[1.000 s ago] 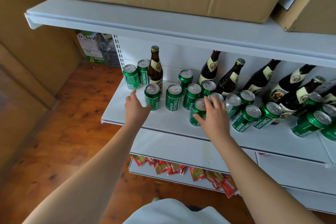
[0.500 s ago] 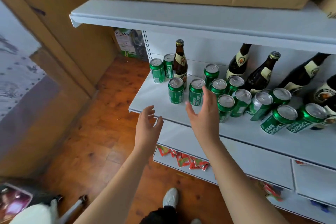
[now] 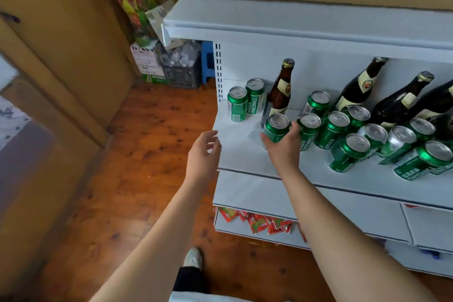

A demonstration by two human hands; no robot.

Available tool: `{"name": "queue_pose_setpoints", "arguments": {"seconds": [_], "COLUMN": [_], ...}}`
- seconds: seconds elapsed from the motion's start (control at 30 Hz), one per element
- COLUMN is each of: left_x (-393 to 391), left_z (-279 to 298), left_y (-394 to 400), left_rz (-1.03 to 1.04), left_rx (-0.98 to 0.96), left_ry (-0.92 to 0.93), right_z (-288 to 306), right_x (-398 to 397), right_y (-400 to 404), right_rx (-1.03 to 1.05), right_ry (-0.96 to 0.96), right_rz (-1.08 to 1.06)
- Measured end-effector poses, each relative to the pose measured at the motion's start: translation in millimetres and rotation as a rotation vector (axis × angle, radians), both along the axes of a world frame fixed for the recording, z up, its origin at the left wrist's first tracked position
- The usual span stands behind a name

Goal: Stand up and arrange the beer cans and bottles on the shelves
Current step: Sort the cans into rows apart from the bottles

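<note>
The right hand (image 3: pixel 282 147) grips an upright green can (image 3: pixel 276 127) at the front left of the shelf (image 3: pixel 245 154), its long axis vertical. The left hand (image 3: pixel 203 154) hovers open, empty, just left of the shelf edge, farther from the can.

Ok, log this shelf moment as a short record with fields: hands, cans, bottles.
right hand: right hand grips an upright green aluminium beer can on the white metal shelf
left hand: left hand open, holding nothing, at the shelf's left edge
far-left cans: two green cans upright
upright bottle: brown glass beer bottle stands behind the gripped can
other bottles: dark bottles leaning at the right
</note>
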State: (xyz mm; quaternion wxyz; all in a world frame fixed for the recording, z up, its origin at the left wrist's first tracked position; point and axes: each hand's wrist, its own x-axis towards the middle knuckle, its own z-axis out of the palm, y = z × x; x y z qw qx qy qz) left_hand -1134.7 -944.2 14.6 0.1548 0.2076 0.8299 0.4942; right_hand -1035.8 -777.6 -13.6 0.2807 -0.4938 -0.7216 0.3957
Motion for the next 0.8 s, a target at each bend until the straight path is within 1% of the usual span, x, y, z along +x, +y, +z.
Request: {"name": "queue_pose_setpoints", "arguments": {"seconds": [0.1, 0.2, 0.33, 0.43, 0.53, 0.63, 0.8], "left_x": [-37, -64, -83, -90, -93, -94, -102], "left_z": [-4, -7, -14, -18, -18, -18, -15], "left_y": [-13, -19, -15, -6, 5, 14, 31], "left_rz": [-0.079, -0.146, -0.252, -0.357, -0.422, -0.48, -0.475], "left_rx": [-0.025, -0.065, -0.075, -0.084, -0.104, -0.155, -0.209], "left_ry": [-0.016, -0.04, -0.065, -0.073, -0.121, -0.179, -0.19], "right_z": [-5, -4, -6, -7, -1, 1, -1], "right_x": [-22, -33, -42, -55, -68, -74, -78], "right_y": [1, -9, -39, -55, -58, -55, -44], "right_rx": [-0.036, -0.031, -0.015, 0.031, 0.085, 0.092, 0.047], "right_ry": [-0.034, -0.069, -0.087, -0.104, -0.136, -0.165, -0.19], "right_rz": [-0.167, -0.211, -0.167, -0.097, -0.028, -0.004, -0.005]}}
